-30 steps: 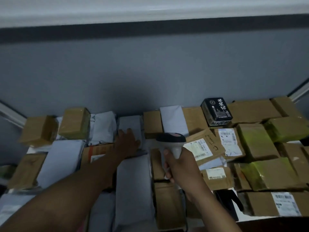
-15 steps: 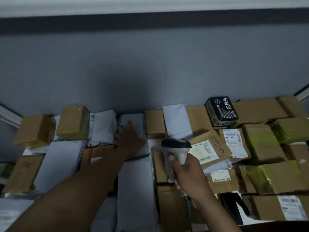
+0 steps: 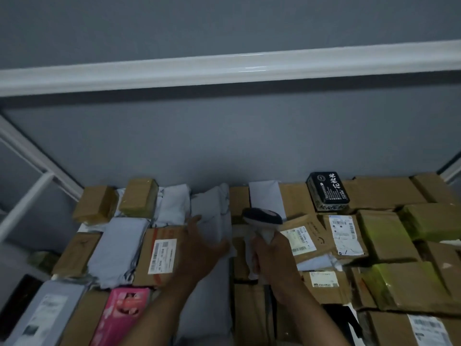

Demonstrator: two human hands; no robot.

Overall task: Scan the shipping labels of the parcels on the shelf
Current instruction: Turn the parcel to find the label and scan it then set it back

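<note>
Left grip back, scanner alongside

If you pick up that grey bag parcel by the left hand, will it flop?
Probably. The grey bag parcel looks like a soft, wrinkled plastic mailer, so it would likely sag when lifted by the left hand. It may also feel slippery, and looks light beside the cardboard boxes.

Shelf deck packed edge to edge with parcels; no bare gaps visible between them. Open air above the pile up to the white crossbar across the upper frame. Grey back wall closes the far side. White frame struts bound the upper left.
</note>
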